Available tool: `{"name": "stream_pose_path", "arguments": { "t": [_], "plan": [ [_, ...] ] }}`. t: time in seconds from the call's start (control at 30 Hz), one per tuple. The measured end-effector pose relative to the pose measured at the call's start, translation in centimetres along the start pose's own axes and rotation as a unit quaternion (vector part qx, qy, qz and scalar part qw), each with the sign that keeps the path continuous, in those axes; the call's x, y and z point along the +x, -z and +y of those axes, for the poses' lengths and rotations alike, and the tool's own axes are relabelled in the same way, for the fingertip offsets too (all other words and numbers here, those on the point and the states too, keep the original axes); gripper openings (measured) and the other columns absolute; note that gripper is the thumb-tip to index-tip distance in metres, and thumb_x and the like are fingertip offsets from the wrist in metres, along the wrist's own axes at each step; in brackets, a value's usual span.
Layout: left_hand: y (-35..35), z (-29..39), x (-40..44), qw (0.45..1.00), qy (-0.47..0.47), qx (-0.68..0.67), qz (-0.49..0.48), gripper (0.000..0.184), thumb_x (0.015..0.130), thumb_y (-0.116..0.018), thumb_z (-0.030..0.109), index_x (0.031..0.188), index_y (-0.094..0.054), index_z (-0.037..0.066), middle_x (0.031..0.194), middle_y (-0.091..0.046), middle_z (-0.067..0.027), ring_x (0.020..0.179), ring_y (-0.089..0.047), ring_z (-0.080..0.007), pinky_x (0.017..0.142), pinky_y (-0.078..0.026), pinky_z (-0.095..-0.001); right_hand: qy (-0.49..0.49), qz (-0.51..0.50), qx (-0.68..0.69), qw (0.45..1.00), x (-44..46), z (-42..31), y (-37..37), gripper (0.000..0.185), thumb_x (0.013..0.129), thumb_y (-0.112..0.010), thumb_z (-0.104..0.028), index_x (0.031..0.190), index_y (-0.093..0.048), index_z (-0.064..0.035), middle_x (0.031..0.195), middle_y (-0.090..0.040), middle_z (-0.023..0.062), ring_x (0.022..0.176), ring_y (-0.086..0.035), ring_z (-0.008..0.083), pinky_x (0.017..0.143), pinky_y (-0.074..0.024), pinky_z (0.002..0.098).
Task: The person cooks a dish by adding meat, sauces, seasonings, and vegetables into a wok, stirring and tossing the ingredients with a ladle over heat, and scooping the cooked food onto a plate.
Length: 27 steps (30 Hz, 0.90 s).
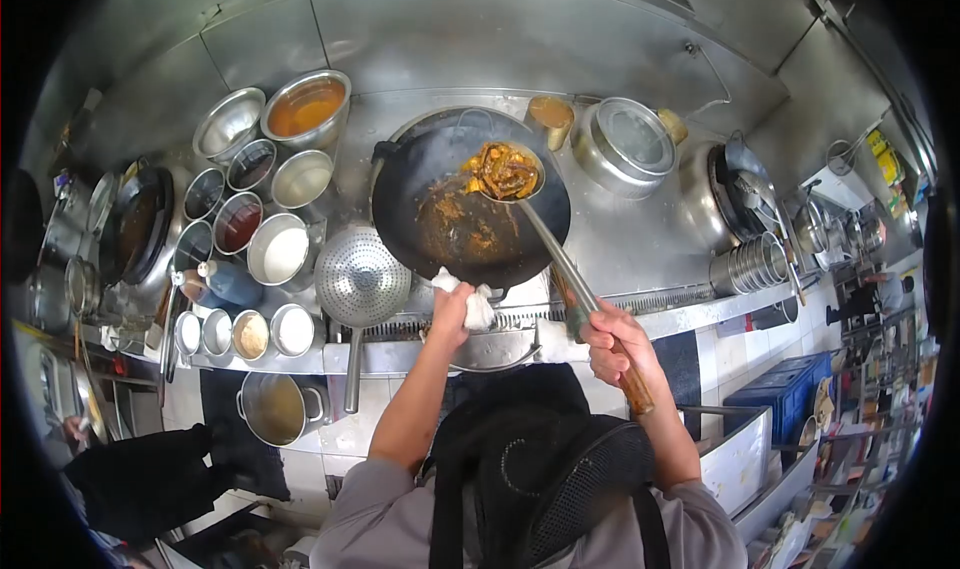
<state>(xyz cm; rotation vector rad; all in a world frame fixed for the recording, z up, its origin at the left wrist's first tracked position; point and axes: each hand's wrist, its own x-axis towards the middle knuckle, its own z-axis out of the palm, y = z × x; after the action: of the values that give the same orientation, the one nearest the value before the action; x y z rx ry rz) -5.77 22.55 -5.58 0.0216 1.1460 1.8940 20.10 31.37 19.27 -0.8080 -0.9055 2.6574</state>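
Note:
A large black wok (400,199) sits on the steel range, with brown sauce smeared over its bottom. My left hand (452,311) is closed around a white cloth (478,310) at the wok's near edge; the wok handle under the cloth is hidden. In my right hand (613,344) is the wooden-ended handle of a long metal ladle (550,239). The ladle's bowl is over the right side of the wok, heaped with cooked food (503,171) in orange-brown sauce. Left of the wok lies a perforated strainer (362,277), its handle pointing toward me.
Steel containers of seasonings (278,249) and a bowl of orange liquid (305,109) stand at the left. A lidded pot (627,149) is behind right. A pot (278,409) stands low at the left, near another person's dark apron (140,484). A blue crate (780,394) sits at the right.

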Motion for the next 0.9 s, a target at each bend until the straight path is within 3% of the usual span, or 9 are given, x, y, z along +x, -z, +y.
{"name": "stream_pose_path", "arguments": {
  "t": [0.23, 0.33, 0.4, 0.47, 0.5, 0.57, 0.8, 0.87, 0.9],
  "plan": [
    [-0.3, -1.2, 3.0, 1.0, 0.007, 0.004, 0.011, 0.012, 0.1, -0.065, 0.014, 0.11, -0.058, 0.009, 0.088, -0.064, -0.0047, 0.075, -0.07, -0.0205, 0.062, -0.06, -0.0408, -0.02, 0.005, -0.048, 0.999, 1.0, -0.8, 2.9, 0.047, 0.111, -0.053, -0.017, 0.155, -0.046, -0.0057, 0.072, -0.044, -0.0042, 0.039, -0.039, 0.0035, 0.032, -0.0353, 0.0229],
    [0.1, -1.1, 3.1, 0.999, -0.01, 0.01, 0.029, 0.028, 0.102, -0.069, 0.017, 0.125, -0.055, 0.008, 0.098, -0.065, -0.0042, 0.08, -0.069, -0.0178, 0.066, -0.061, -0.0367, -0.029, -0.009, -0.046, 0.999, 1.6, -1.7, 3.8, 0.042, 0.109, -0.056, -0.015, 0.149, -0.051, -0.0072, 0.07, -0.047, -0.0026, 0.038, -0.041, 0.0058, 0.033, -0.0355, 0.0251],
    [0.2, 0.5, 0.8, 0.998, -0.021, 0.021, 0.063, 0.03, 0.104, -0.071, 0.037, 0.115, -0.059, 0.011, 0.091, -0.067, -0.002, 0.072, -0.068, -0.0175, 0.061, -0.059, -0.0404, -0.028, -0.029, -0.054, 0.998, 1.6, -2.7, 4.3, 0.043, 0.109, -0.055, -0.016, 0.15, -0.05, -0.007, 0.07, -0.047, -0.0026, 0.038, -0.041, 0.0058, 0.031, -0.0351, 0.025],
    [0.4, 4.3, -4.4, 0.995, 0.014, 0.044, 0.093, 0.053, 0.099, -0.074, 0.016, 0.141, -0.042, 0.011, 0.116, -0.062, -0.0062, 0.093, -0.069, -0.021, 0.079, -0.063, -0.0388, -0.04, -0.031, -0.054, 0.997, 1.5, -3.6, 5.0, 0.044, 0.108, -0.055, -0.016, 0.15, -0.049, -0.0062, 0.069, -0.046, -0.0026, 0.037, -0.04, 0.0057, 0.03, -0.0345, 0.0249],
    [5.4, 2.5, -4.5, 0.999, -0.021, 0.028, 0.027, 0.063, 0.096, -0.072, 0.009, 0.146, -0.035, 0.009, 0.125, -0.059, -0.0091, 0.105, -0.068, -0.0237, 0.088, -0.061, -0.0405, -0.037, -0.038, -0.066, 0.996, 1.5, -4.3, 5.1, 0.044, 0.108, -0.055, -0.016, 0.151, -0.049, -0.0057, 0.069, -0.046, -0.0026, 0.037, -0.041, 0.0057, 0.03, -0.0344, 0.0249],
    [8.5, 2.8, -8.0, 0.989, -0.069, 0.097, 0.082, 0.067, 0.095, -0.068, 0.001, 0.151, -0.031, 0.005, 0.131, -0.058, -0.0126, 0.121, -0.062, -0.0275, 0.107, -0.052, -0.0417, -0.034, -0.053, -0.078, 0.995, 1.8, -5.6, 5.7, 0.046, 0.107, -0.056, -0.015, 0.151, -0.048, -0.0043, 0.069, -0.047, -0.0024, 0.037, -0.041, 0.0057, 0.03, -0.0342, 0.025],
    [14.7, -0.1, -11.1, 0.98, 0.021, 0.127, 0.153, 0.057, 0.094, -0.077, 0.011, 0.144, -0.051, 0.002, 0.131, -0.064, -0.0138, 0.116, -0.066, -0.028, 0.1, -0.055, -0.0445, -0.068, -0.064, -0.085, 0.992, 3.6, -8.0, 7.9, 0.046, 0.107, -0.057, -0.016, 0.15, -0.049, -0.0048, 0.069, -0.047, -0.0026, 0.037, -0.041, 0.0058, 0.031, -0.034, 0.0254],
    [17.1, -1.6, -9.2, 0.838, -0.038, 0.517, 0.168, 0.058, 0.087, -0.087, 0.023, 0.133, -0.061, -0.001, 0.13, -0.066, -0.02, 0.114, -0.068, -0.0326, 0.098, -0.055, -0.0445, -0.077, -0.078, -0.084, 0.99, 4.0, -8.5, 8.3, 0.045, 0.107, -0.057, -0.015, 0.15, -0.049, -0.0046, 0.069, -0.048, -0.0025, 0.037, -0.041, 0.006, 0.031, -0.0341, 0.0256],
    [18.5, -2.9, -8.4, 0.846, -0.087, 0.481, 0.211, 0.065, 0.08, -0.093, 0.032, 0.127, -0.065, -0.004, 0.127, -0.066, -0.0252, 0.113, -0.068, -0.0377, 0.096, -0.055, -0.0451, -0.086, -0.083, -0.089, 0.989, 4.2, -8.7, 8.5, 0.045, 0.107, -0.057, -0.015, 0.15, -0.049, -0.0046, 0.069, -0.048, -0.0025, 0.037, -0.041, 0.006, 0.031, -0.0341, 0.0256]
  ]
}}
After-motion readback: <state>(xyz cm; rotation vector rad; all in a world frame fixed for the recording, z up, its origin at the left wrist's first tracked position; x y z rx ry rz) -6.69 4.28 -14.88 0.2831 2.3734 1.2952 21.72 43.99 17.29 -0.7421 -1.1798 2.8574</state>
